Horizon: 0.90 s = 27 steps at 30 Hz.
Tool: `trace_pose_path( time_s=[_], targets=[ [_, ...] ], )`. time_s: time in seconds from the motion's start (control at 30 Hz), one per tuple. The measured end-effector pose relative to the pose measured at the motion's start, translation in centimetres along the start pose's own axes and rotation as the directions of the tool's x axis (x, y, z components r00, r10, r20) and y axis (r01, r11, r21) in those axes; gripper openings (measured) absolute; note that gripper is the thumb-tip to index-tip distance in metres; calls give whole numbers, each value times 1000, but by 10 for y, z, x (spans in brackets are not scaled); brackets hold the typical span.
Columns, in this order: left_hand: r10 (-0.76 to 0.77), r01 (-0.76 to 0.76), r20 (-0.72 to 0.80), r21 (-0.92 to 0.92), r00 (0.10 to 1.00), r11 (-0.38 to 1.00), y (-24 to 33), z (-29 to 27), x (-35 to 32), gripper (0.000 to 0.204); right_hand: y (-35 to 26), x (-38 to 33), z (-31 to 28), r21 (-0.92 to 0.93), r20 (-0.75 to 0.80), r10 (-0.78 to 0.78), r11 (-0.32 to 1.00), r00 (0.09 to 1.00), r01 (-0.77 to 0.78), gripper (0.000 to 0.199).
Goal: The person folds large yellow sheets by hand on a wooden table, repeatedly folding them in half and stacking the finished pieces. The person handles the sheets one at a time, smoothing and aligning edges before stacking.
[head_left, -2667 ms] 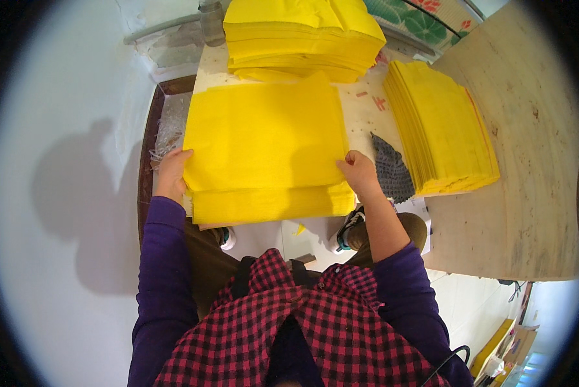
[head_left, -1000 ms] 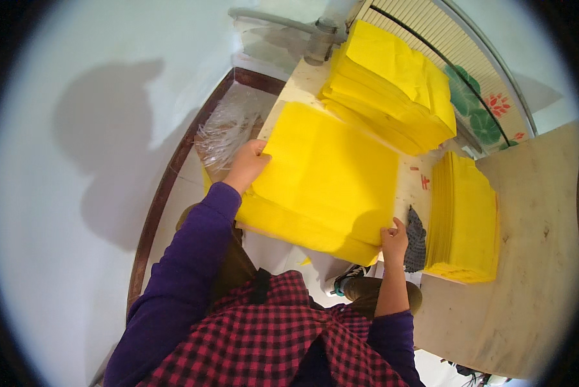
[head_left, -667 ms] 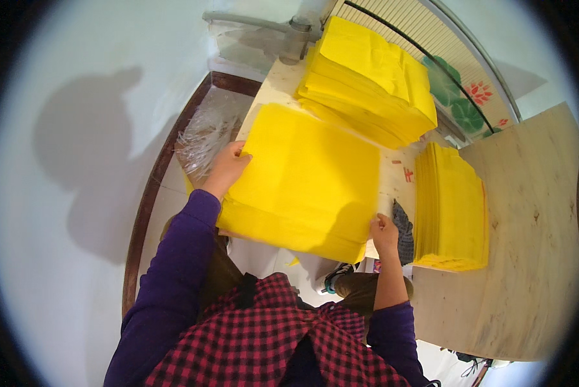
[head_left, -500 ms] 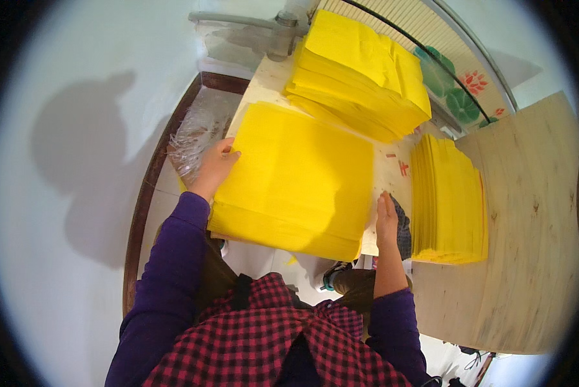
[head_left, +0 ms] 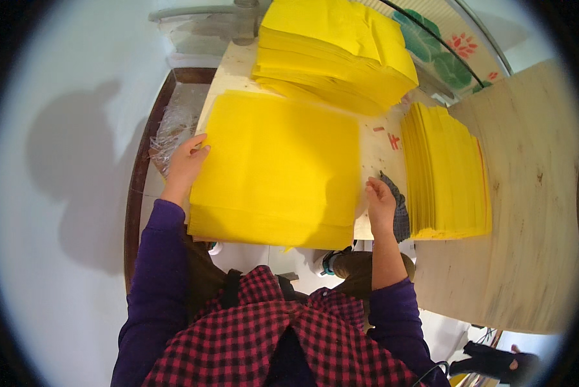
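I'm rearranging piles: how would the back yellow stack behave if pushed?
The back yellow stack would probably slump or shift in layers, since its edges are uneven. Its creased top suggests floppy sheets. With so many layers, it may feel heavy.

1. Here's the pale wooden tabletop (head_left: 381, 161), mid-frame, nicely loaded!
2. Centre: a broad stack of yellow sheets (head_left: 273, 168).
3. Top centre, a taller yellow stack (head_left: 331, 39), creased on top.
4. Right of centre, a third yellow stack (head_left: 445, 174); just beside it, dark grey textured cloth (head_left: 401, 219).
5. Short red strips (head_left: 394, 140) between stacks!
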<state>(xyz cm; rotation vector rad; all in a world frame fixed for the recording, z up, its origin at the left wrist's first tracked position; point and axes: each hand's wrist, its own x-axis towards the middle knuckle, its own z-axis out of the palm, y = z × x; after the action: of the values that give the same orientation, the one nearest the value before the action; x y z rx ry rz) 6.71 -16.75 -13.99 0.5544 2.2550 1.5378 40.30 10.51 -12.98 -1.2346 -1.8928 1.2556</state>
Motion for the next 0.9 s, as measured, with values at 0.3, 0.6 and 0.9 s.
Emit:
trace_pose_path(
  time_s=[0.3,0.6,0.9],
  targets=[
    [-44,44,36,-7,998,999,3,1,-2,32,12,-29,1,-117,87,1,993,996,10,26],
    [10,-10,9,31,1000,999,-5,-2,-2,31,-1,-41,7,-227,55,-27,973,998,39,33],
    [-142,167,113,-252,983,953,-12,0,7,30,-15,-43,11,-307,-2,18,951,1000,-18,36]
  ],
)
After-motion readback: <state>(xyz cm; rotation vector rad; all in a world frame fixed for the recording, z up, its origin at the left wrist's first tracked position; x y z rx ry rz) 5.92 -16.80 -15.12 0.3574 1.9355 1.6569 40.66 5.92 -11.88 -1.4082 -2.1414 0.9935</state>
